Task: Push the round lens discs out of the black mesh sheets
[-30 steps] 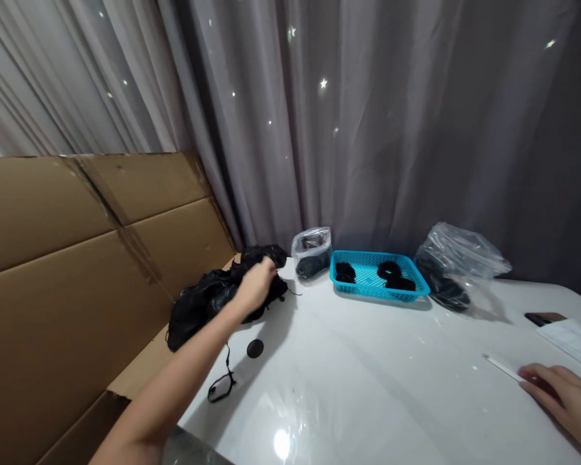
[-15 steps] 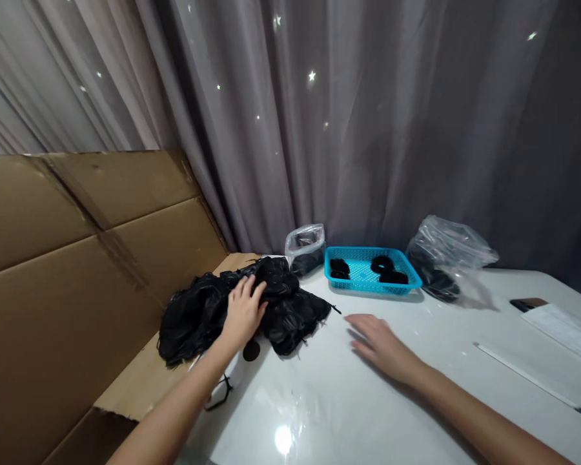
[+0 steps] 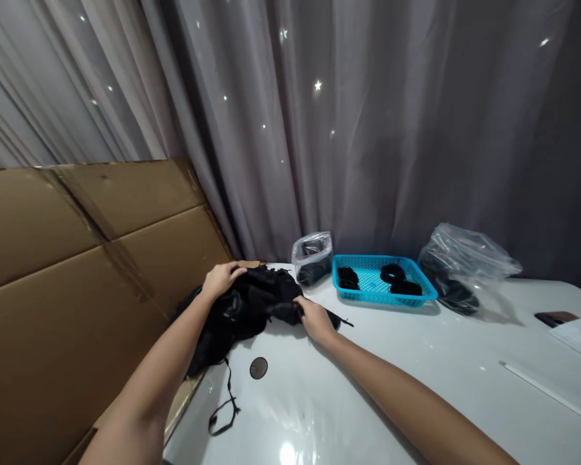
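A black fabric piece (image 3: 266, 290), its kind unclear, is stretched between my hands over a dark heap (image 3: 223, 336) of similar black material. My left hand (image 3: 220, 279) grips its upper left side, fingers closed at the edge. At the lower right end, my right hand (image 3: 316, 320) pinches it with the fingertips. A thin black cord (image 3: 226, 416) trails from the heap onto the white table. Just to its right lies a small dark round disc (image 3: 258, 368), flat on the table.
A blue basket (image 3: 385, 299) holds black rings and discs. Clear plastic bags with dark contents stand on either side, a small bag (image 3: 312, 258) and a larger bag (image 3: 469, 258). A cardboard sheet (image 3: 39, 278) rises at left. Paper (image 3: 578, 339) and a white strip (image 3: 547, 391) lie right.
My right hand has moved left from the bare table and taken hold of the black fabric. My left hand has shifted up and left, now gripping it. The cord and disc show more fully.
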Action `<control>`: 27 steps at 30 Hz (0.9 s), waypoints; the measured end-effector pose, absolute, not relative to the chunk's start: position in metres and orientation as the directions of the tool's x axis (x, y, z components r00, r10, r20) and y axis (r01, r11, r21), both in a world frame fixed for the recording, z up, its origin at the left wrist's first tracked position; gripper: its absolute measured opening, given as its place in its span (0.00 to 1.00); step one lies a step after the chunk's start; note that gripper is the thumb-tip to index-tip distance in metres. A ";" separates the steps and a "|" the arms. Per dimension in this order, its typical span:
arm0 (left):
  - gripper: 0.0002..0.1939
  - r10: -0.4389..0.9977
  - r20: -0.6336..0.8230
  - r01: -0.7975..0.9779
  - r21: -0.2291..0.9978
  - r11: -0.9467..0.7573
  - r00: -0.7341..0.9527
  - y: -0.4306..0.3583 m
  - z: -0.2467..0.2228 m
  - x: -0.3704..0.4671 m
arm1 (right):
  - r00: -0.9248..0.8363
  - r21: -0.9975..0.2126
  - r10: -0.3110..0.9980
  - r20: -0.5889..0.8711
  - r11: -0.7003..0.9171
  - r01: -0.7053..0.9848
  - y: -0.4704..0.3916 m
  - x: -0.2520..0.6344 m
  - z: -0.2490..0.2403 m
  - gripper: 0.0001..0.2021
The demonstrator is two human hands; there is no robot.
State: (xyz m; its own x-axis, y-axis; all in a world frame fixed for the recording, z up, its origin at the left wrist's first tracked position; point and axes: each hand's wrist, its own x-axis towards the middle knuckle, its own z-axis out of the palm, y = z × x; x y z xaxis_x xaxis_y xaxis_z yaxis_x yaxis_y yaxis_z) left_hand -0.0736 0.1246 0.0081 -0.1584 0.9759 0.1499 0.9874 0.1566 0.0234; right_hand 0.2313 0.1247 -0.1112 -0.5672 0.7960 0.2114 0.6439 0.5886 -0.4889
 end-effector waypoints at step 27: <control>0.22 0.972 -0.082 0.857 0.460 0.232 -0.219 0.004 -0.094 -0.005 | -0.711 -0.169 0.654 0.257 0.755 0.634 0.024 0.240 -0.129 0.42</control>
State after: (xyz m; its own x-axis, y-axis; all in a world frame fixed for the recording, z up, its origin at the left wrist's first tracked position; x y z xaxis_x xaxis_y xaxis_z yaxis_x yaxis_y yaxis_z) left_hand -0.0048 0.0043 -0.0941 -0.2189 0.9723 -0.0820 0.8571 0.2317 0.4601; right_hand 0.2403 0.0236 -0.1294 -0.7110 0.6544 0.2572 0.6335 0.7549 -0.1695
